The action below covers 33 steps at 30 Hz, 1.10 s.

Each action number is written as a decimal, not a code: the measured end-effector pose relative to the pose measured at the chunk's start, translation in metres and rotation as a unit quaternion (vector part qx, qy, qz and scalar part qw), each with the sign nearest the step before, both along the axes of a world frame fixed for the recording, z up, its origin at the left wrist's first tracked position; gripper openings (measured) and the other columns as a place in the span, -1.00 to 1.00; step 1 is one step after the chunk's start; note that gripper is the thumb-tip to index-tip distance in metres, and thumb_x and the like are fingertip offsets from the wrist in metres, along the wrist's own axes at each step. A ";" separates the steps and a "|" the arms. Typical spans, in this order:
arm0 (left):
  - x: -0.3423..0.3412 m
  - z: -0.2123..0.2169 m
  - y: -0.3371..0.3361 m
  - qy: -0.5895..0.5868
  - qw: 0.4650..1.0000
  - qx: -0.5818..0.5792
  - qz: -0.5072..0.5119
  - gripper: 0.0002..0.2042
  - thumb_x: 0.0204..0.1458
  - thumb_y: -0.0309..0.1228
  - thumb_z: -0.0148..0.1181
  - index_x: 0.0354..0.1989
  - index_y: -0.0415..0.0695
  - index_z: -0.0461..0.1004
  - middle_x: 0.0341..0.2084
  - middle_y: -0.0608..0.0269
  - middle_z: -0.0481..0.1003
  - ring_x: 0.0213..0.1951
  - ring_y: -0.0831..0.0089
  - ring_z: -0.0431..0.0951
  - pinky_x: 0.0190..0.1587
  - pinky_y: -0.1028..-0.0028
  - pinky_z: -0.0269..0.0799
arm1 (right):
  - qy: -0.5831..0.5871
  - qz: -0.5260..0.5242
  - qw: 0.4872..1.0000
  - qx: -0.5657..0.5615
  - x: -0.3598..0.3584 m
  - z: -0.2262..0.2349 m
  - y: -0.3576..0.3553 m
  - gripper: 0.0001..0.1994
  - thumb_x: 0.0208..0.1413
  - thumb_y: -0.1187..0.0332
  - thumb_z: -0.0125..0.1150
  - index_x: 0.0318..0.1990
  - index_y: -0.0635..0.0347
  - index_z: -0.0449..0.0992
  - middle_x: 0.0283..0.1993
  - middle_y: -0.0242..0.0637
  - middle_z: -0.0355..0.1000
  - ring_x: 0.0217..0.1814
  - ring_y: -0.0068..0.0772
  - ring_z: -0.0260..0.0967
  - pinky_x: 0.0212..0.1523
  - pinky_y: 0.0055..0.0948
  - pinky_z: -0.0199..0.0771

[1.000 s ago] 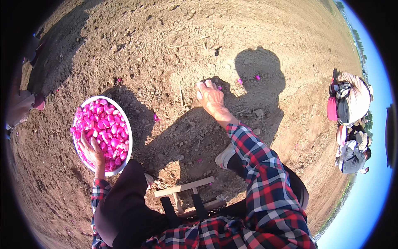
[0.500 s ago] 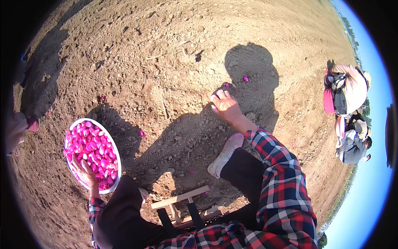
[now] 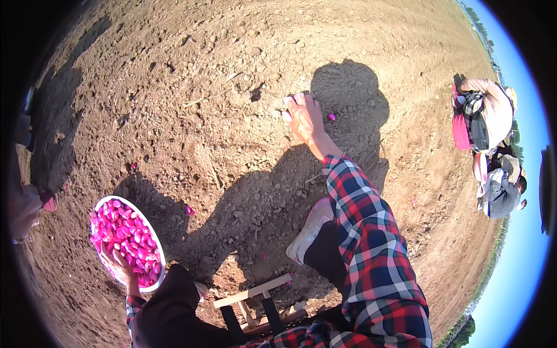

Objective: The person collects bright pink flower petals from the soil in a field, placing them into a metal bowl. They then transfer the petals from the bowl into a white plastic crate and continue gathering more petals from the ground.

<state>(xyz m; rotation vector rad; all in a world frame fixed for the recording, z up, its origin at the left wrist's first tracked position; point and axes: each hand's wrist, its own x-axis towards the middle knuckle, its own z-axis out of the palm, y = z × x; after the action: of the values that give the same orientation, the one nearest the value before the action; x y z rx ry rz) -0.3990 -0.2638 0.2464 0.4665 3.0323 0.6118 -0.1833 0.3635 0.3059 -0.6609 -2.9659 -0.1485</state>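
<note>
At the lower left a white oval basin (image 3: 162, 264) stands on the soil, heaped with bright pink, clove-shaped pieces (image 3: 129, 235). My left hand (image 3: 120, 269) rests in its near part, fingers apart and lying over the pieces. Out in front, my right hand (image 3: 306, 120) reaches down to the soil at the edge of my head's shadow. Its fingers curl downward and close together, and whatever is between them is hidden. Just right of that hand a single pink piece (image 3: 332, 116) lies on the soil.
A wooden stool frame (image 3: 253, 294) stands between my legs, near my right shoe (image 3: 310, 229). Other loose pink pieces, one (image 3: 190, 210) by the basin, lie on the soil. A bent-over person (image 3: 484, 113) works at right, another person (image 3: 502, 194) nearby. At far left a person's sleeve (image 3: 26, 206) shows.
My right hand has moved forward and slightly left, now covering where a loose pink piece lay. My left hand stays in the basin. The view has shifted slightly.
</note>
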 end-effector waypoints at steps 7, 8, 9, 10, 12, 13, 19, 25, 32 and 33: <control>0.003 0.001 -0.001 -0.010 1.000 -0.007 0.007 -0.45 0.20 -0.04 -0.25 0.25 -0.16 0.14 0.17 -0.13 0.19 0.22 -0.06 0.14 0.23 0.09 0.03 | -0.105 -0.037 0.992 -0.050 0.023 -0.011 0.020 -0.69 -0.06 0.26 0.22 -0.10 0.01 0.44 -0.05 -0.25 0.31 0.03 -0.14 0.25 -0.03 -0.17 0.31; 0.004 0.001 0.000 -0.007 1.000 0.009 -0.001 -0.44 0.21 -0.02 -0.25 0.25 -0.16 0.14 0.17 -0.12 0.20 0.21 -0.06 0.15 0.23 0.08 0.03 | -0.122 -0.042 0.989 -0.066 0.039 -0.009 0.018 -0.68 -0.06 0.27 0.21 -0.09 0.01 0.44 -0.05 -0.25 0.31 0.02 -0.14 0.26 -0.03 -0.15 0.33; 0.003 0.001 0.000 -0.007 1.000 -0.009 -0.001 -0.44 0.21 0.00 -0.25 0.25 -0.15 0.14 0.19 -0.10 0.19 0.23 -0.06 0.12 0.26 0.09 -0.02 | -0.148 -0.052 0.984 -0.086 0.053 -0.005 0.015 -0.67 -0.06 0.27 0.21 -0.08 0.00 0.44 -0.05 -0.24 0.31 0.02 -0.13 0.26 -0.04 -0.14 0.35; 0.005 0.001 0.000 -0.023 1.000 0.001 0.018 -0.43 0.20 0.00 -0.25 0.25 -0.15 0.15 0.18 -0.10 0.19 0.24 -0.06 0.10 0.28 0.09 -0.06 | -0.134 -0.057 0.984 -0.105 0.066 0.001 0.012 -0.67 -0.05 0.26 0.20 -0.07 0.01 0.43 -0.06 -0.23 0.30 0.02 -0.12 0.26 -0.05 -0.13 0.36; 0.004 0.002 0.003 -0.011 1.000 0.004 0.009 -0.43 0.20 0.01 -0.25 0.25 -0.14 0.15 0.18 -0.12 0.19 0.23 -0.07 0.12 0.26 0.09 -0.03 | -0.106 -0.058 0.981 -0.155 0.091 0.014 0.007 -0.66 -0.04 0.25 0.18 -0.06 0.01 0.43 -0.06 -0.21 0.30 0.02 -0.10 0.27 -0.07 -0.10 0.40; 0.002 0.003 0.005 -0.013 1.000 0.020 0.013 -0.43 0.20 0.00 -0.24 0.25 -0.14 0.15 0.17 -0.16 0.19 0.21 -0.09 0.15 0.24 0.08 0.01 | -0.132 -0.128 0.977 -0.106 0.101 0.021 0.005 -0.65 -0.02 0.22 0.16 -0.04 0.02 0.41 -0.06 -0.18 0.30 0.02 -0.07 0.27 -0.07 -0.10 0.40; 0.007 0.010 0.016 -0.003 0.999 0.034 0.023 -0.49 0.14 -0.17 -0.14 0.22 -0.19 0.17 0.01 -0.21 0.27 0.06 -0.10 0.27 0.12 0.13 0.16 | -0.149 -0.325 0.931 -0.076 0.100 0.004 -0.063 -0.56 0.05 0.16 0.10 0.08 0.07 0.31 -0.04 -0.02 0.27 0.03 0.07 0.26 -0.06 -0.04 0.39; 0.011 0.017 0.024 0.005 0.998 0.054 0.044 -0.50 0.11 -0.17 -0.05 0.22 -0.06 0.18 0.01 -0.18 0.27 0.06 -0.11 0.30 0.07 0.12 0.25 | -0.129 -0.232 0.954 -0.141 0.054 -0.015 -0.204 -0.48 0.01 0.18 0.13 0.18 -0.02 0.25 0.03 -0.04 0.22 0.05 0.06 0.24 -0.02 -0.04 0.38; 0.013 0.022 0.024 -0.016 0.997 0.045 0.062 -0.48 0.05 -0.15 0.05 0.20 0.00 0.20 -0.07 0.01 0.29 0.02 0.04 0.31 0.00 0.03 0.25 | -0.121 -0.137 0.926 -0.330 -0.023 -0.020 -0.371 -0.47 -0.02 0.28 0.16 0.17 -0.04 0.25 0.03 -0.02 0.23 0.09 0.03 0.26 0.04 -0.14 0.37; 0.013 0.023 0.022 -0.023 0.996 0.056 0.058 -0.48 0.05 -0.15 0.06 0.20 -0.02 0.20 -0.07 0.01 0.29 0.01 0.03 0.31 0.01 0.05 0.25 | -0.087 -0.088 0.935 -0.333 -0.034 -0.021 -0.391 -0.47 -0.02 0.29 0.15 0.17 -0.04 0.26 0.05 -0.02 0.23 0.09 0.02 0.26 0.05 -0.14 0.37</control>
<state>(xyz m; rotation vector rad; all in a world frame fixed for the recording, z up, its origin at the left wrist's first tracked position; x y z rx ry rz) -0.3864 -0.2421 0.2696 0.2761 3.0090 0.7909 -0.2177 -0.0275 0.2845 -1.0212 -3.0945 0.8658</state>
